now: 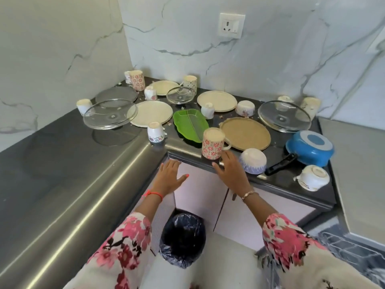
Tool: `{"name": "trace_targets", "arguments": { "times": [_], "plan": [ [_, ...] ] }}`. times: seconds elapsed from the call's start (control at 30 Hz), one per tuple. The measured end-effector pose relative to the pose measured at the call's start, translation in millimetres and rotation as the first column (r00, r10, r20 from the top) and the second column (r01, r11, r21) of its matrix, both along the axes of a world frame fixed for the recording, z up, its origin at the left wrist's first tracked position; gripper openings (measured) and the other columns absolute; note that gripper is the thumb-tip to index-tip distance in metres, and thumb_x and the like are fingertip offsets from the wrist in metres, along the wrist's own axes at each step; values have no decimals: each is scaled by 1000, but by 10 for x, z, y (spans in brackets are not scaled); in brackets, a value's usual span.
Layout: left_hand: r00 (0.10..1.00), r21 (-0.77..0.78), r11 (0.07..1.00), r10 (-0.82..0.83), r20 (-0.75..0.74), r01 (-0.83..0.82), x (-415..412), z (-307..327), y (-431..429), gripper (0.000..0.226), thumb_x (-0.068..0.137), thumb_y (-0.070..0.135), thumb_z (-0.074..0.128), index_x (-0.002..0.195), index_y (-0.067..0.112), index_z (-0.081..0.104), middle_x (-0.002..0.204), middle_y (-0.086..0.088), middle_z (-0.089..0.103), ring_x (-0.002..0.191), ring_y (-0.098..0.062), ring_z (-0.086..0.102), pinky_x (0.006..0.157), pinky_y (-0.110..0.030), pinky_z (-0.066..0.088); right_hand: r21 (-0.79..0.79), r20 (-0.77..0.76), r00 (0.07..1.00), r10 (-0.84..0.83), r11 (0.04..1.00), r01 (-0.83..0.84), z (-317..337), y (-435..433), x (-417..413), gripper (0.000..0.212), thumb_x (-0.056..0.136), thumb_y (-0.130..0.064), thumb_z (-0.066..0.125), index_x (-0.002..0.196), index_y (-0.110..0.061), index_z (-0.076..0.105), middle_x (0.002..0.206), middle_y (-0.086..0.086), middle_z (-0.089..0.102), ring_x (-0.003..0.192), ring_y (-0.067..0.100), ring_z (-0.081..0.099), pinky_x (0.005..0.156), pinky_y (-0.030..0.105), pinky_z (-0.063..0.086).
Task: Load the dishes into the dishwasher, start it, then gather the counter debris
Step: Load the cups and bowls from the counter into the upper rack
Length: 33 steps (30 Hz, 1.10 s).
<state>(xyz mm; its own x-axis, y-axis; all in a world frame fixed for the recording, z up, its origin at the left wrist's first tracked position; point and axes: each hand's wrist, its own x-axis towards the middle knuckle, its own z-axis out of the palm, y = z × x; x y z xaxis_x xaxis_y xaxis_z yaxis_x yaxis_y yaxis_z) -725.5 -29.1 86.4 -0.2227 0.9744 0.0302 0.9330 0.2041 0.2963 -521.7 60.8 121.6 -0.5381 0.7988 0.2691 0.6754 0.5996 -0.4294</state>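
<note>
Inverted floral mug stands at the counter front edge, long axis upright, handle pointing right. Right hand is nearer: just below it, fingers straight and spread, holding nothing; contact unclear. Left hand is open, lower left. Black-lined bin on the floor, contents unreadable. Dishwasher rack lower right.

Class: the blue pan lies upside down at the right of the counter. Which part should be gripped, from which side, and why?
Grip the black handle of the blue pan, coming from the front edge of the counter. The pan lies base up with a wide, rounded wall, while the handle juts toward the person, closer to the right hand.
</note>
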Motion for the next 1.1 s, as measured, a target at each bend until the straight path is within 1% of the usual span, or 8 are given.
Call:
{"name": "trace_targets", "arguments": {
  "times": [0.07, 0.17, 0.33, 0.47, 0.57, 0.77, 0.9, 1.1],
  "plan": [
    [1000, -11, 1000, -3, 12, 4, -82, -10, 182, 65, 91, 51, 43, 140, 10, 32, 149, -8, 30, 141, -23, 19, 116, -41, 13, 60, -9, 1000, 20, 998, -20, 105, 192, -113, 48, 82, -21, 65, 123, 0, 50, 125, 19, 50, 115, 35, 45, 95, 43, 44],
    [999, -29, 1000, 13, 47, -12, -147, -2, 480, 84, 83, 68, 29, 144, 10, 25, 154, -7, 21, 144, -21, 11, 116, -40, 8, 104, 50, 996, 77, 991, -82, 269, 550, -288, 61, 77, -27, 70, 129, -5, 47, 132, 16, 44, 120, 33, 40, 100, 43, 38],
    [999, -83, 996, 19, 44, -15, -162, -124, 814, 115, 64, 85, 8, 148, 7, 6, 157, -7, 0, 145, -20, -4, 117, -39, -2, -40, 269, 951, 154, 988, -149, 421, 968, -578, 86, 71, -40, 73, 142, -19, 30, 147, 8, 25, 135, 29, 26, 107, 46, 28],
    [999, -111, 993, 37, 21, -35, -213, -303, 927, 128, 53, 90, -10, 148, 5, 1, 156, -10, -9, 144, -20, -11, 115, -40, -8, -201, 455, 863, 219, 970, -139, 449, 1153, -711, 92, 68, -38, 75, 144, -25, 24, 145, 7, 24, 133, 29, 25, 101, 48, 34],
    [1000, -82, 997, 14, -10, -14, -212, -423, 918, 125, 57, 89, -13, 148, 5, 0, 156, -11, -11, 142, -19, -17, 113, -41, -14, -270, 510, 821, 257, 954, -131, 435, 1218, -726, 90, 64, -27, 76, 140, -26, 28, 136, 6, 30, 127, 28, 26, 92, 45, 41],
    [1000, -33, 999, -7, 0, 7, -208, -514, 920, 120, 61, 88, -9, 147, 4, -2, 155, -12, -12, 139, -18, -23, 110, -40, -22, -305, 405, 874, 269, 941, -149, 456, 1228, -718, 73, 58, -18, 78, 124, -22, 46, 108, 2, 37, 110, 25, 35, 77, 37, 45],
    [1000, -36, 999, -13, -7, 12, -237, -510, 922, 119, 62, 88, -5, 147, 5, -1, 156, -12, -11, 142, -21, -18, 110, -41, -19, -282, 362, 908, 210, 953, -109, 469, 1059, -641, 74, 61, -20, 79, 126, -20, 46, 116, 8, 41, 112, 26, 34, 80, 39, 46],
    [997, 21, 997, -76, -11, 76, -21, -479, 592, 98, 72, 71, 14, 148, 10, 2, 157, -4, -6, 142, -18, -16, 112, -42, -13, -264, 280, 950, 135, 963, -59, 461, 574, -321, 82, 62, -27, 80, 133, -17, 40, 122, 11, 41, 115, 29, 34, 90, 39, 41]
  ]
}}
